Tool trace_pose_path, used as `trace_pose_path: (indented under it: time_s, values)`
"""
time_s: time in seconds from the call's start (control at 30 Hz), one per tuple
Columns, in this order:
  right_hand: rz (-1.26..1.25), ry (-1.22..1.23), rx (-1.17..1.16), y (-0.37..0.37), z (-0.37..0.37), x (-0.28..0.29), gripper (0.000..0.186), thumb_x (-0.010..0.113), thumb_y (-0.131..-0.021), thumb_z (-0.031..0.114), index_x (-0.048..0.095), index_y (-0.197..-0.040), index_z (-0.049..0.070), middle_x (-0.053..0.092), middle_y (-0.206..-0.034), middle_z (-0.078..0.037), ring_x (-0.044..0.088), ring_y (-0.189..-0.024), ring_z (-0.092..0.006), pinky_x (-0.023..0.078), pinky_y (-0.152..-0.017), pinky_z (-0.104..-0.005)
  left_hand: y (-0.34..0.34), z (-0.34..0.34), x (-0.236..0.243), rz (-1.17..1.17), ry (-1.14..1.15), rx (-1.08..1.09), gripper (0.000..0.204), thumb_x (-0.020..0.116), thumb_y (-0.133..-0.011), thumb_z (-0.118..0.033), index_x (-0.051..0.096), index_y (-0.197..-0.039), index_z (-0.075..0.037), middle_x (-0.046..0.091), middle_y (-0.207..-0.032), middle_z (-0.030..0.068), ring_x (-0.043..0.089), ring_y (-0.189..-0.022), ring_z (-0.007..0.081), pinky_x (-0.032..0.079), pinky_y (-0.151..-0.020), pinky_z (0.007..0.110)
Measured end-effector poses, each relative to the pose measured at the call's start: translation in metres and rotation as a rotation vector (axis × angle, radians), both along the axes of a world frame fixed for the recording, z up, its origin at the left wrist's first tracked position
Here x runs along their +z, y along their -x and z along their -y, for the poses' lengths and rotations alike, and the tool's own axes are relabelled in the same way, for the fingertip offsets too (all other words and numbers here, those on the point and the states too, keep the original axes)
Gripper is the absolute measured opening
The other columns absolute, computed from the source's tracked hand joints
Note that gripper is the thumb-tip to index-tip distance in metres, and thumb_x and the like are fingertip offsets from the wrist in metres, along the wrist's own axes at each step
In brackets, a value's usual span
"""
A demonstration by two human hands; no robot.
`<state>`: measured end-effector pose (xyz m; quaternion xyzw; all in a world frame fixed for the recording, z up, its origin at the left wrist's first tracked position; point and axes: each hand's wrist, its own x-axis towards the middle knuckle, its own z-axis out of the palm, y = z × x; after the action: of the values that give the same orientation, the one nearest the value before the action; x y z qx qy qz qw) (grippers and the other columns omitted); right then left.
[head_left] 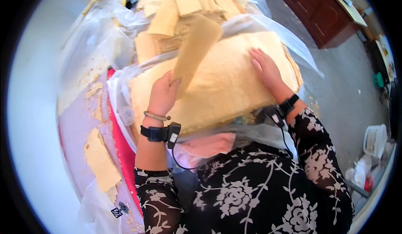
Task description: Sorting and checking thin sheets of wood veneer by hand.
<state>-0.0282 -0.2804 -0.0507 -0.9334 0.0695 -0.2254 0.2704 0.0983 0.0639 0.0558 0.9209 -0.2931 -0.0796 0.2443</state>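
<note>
My left hand (163, 92) is closed on the lower end of a thin, pale yellow strip (197, 46), which looks like bean curd sheet. The strip stands up and leans to the right, a little blurred, above a thick stack of wide yellow sheets (226, 85). Flat on the right part of that stack rests my right hand (266, 69), fingers stretched out and holding nothing. Beyond the stack lies a heap of smaller folded yellow pieces (188, 2).
Clear plastic sheeting (113, 29) wraps round the stack and heap. A torn yellow piece (101, 161) and crumbs lie at left beside a red strip (121, 150). A pink cloth (209, 145) sits before me. At far right are a brown cabinet (318, 10) and a white basket (374, 140).
</note>
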Motion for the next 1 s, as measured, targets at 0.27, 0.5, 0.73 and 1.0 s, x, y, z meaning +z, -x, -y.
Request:
trace_pose_path:
  time_s: [0.27,0.5,0.73,1.0]
  values:
    - [-0.166,0.245,-0.058,0.008,-0.024,0.017,0.045,0.059,-0.093,0.018,0.057,-0.137,0.007,0.045,-0.152,-0.013,0.037,-0.143,-0.0328,0.028,-0.118,-0.0447,-0.114,-0.1,-0.012,-0.585,0.989,0.397,0.036,0.065,-0.094,-0.009,0.058,-0.128,0.002,0.069,-0.114,0.0092,0.067,-0.099,0.0196,0.057,-0.082,0.037]
    - [-0.207,0.248,-0.057,0.006,-0.034,0.032,0.046,0.059,-0.093,0.015,0.055,-0.138,0.007,0.044,-0.153,-0.013,0.037,-0.144,-0.0339,0.028,-0.119,-0.045,-0.244,-0.156,-0.037,-0.426,0.913,0.553,0.038,0.065,-0.092,-0.007,0.057,-0.128,0.003,0.068,-0.117,0.0123,0.068,-0.099,0.0244,0.057,-0.085,0.04]
    - [-0.287,0.242,-0.089,0.007,-0.027,0.039,0.048,0.06,-0.09,0.011,0.056,-0.137,0.007,0.043,-0.154,-0.012,0.035,-0.145,-0.0342,0.027,-0.119,-0.0447,-0.332,-0.087,-0.111,-0.718,0.873,0.51,0.036,0.068,-0.091,-0.009,0.061,-0.124,0.004,0.07,-0.113,0.0139,0.068,-0.097,0.0271,0.055,-0.088,0.041]
    - [-0.282,0.225,-0.06,0.001,-0.036,0.044,0.052,0.064,-0.087,0.013,0.056,-0.139,0.01,0.043,-0.154,-0.01,0.036,-0.145,-0.0316,0.027,-0.119,-0.0456,-0.374,-0.115,-0.172,-0.425,0.047,0.49,0.03,0.076,-0.086,-0.017,0.07,-0.106,0.004,0.073,-0.099,0.0109,0.068,-0.081,0.0212,0.054,-0.073,0.038]
